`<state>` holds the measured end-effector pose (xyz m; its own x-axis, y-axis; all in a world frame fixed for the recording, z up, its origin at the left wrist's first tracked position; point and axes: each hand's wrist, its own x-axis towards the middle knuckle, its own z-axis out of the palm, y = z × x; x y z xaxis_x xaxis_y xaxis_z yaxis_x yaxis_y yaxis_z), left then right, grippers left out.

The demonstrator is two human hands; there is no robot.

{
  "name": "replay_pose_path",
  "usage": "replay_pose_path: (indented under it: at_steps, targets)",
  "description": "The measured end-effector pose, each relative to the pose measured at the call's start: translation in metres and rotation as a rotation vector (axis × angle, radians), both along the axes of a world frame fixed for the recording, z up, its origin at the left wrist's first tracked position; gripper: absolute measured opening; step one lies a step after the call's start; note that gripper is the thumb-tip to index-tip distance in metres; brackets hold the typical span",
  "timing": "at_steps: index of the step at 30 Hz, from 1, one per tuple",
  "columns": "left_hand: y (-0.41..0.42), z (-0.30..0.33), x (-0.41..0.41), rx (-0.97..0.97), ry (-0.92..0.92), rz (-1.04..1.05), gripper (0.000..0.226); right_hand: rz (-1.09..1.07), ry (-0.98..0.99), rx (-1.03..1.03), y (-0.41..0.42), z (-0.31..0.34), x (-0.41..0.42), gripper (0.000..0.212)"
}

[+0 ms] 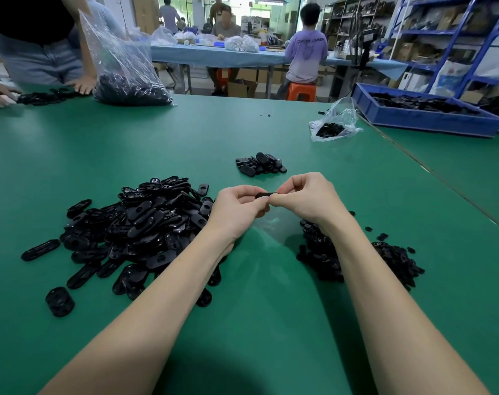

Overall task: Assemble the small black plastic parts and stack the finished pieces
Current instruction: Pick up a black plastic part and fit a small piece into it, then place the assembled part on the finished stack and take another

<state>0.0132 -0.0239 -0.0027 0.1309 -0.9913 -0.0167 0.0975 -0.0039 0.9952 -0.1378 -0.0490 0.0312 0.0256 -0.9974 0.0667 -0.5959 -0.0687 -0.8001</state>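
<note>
Both hands meet above the middle of the green desk (185,138), sharing one small black part (263,194). The left hand (238,208) has its grip pressed together on the part's left end, thumb on top and fingers curled beneath. The right hand (305,199) pinches the right end the same way, its fingertips (274,201) touching those of the left hand. Only a thin sliver of the part's upper edge shows between the thumbs; whether it is one piece or two being joined cannot be told.

To the left of the hands lies a big pile of oval black pieces (140,229), some with a hole in the middle, with loose ones scattered around its edge. Under and beside the right forearm lies a second pile of smaller black pieces (393,258), partly hidden by the arm. A bit of clear film (271,223) lies on the desk just below the hands. Beyond the hands, apart from both piles, sits a small heap of oval pieces (261,164) laid overlapping one another.

Farther back on the right, a small open plastic bag (332,124) holds more black bits, near a blue bin (413,115) filled with dark parts. At the far left stands a large clear bag (122,69) with black pieces in its bottom, next to another person's hand (84,85) resting on the desk.
</note>
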Motion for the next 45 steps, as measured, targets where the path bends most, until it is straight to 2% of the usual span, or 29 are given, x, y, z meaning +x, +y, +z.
replay_pose_path:
  at_steps: [1,3,5,8,11,15,18,20,24,30,36,41,45]
  targets:
    - [0.0,0.0,-0.001,-0.002,0.021,0.003,0.01,0.0,-0.017,-0.015,0.0,-0.001,0.002,0.019]
    - [0.0,0.003,0.001,0.008,0.123,-0.004,0.008,0.07,-0.187,0.027,0.001,-0.001,0.003,0.014]
    - [0.0,0.007,0.006,0.057,0.291,-0.029,0.01,0.174,-0.27,0.109,0.004,0.0,0.002,0.024]
    - [-0.001,0.013,0.007,0.116,0.514,-0.106,0.012,0.231,-0.139,0.116,0.005,-0.006,0.006,0.046]
    - [-0.001,0.014,0.003,0.122,0.587,-0.132,0.015,0.273,-0.061,0.109,0.005,-0.011,0.011,0.044]
    - [-0.002,0.013,0.003,0.114,0.451,-0.131,0.018,0.277,-0.018,0.156,0.002,-0.015,0.004,0.038]
    - [-0.008,0.014,0.008,0.089,0.373,-0.072,0.016,0.13,0.075,0.078,-0.003,-0.018,-0.006,0.023]
    - [-0.018,0.015,0.01,0.058,0.284,0.024,0.016,0.061,0.029,0.047,-0.005,-0.016,-0.012,0.019]
    - [-0.059,0.02,0.016,-0.023,-0.029,0.235,0.021,0.085,0.001,0.074,-0.005,-0.011,-0.01,0.014]
    - [-0.125,0.025,0.013,0.045,-0.322,0.371,0.02,0.159,0.042,0.106,-0.004,-0.015,-0.009,0.008]
    - [-0.137,0.011,-0.001,-0.013,-0.615,0.369,0.018,0.164,-0.009,0.11,-0.006,-0.017,-0.011,0.005]
    - [-0.133,0.006,0.009,0.025,-0.675,0.395,0.019,0.142,-0.004,0.119,-0.006,-0.017,-0.012,0.003]
    - [-0.112,0.02,0.02,-0.054,-0.672,0.273,0.023,0.145,0.024,0.113,-0.006,-0.015,-0.012,0.004]
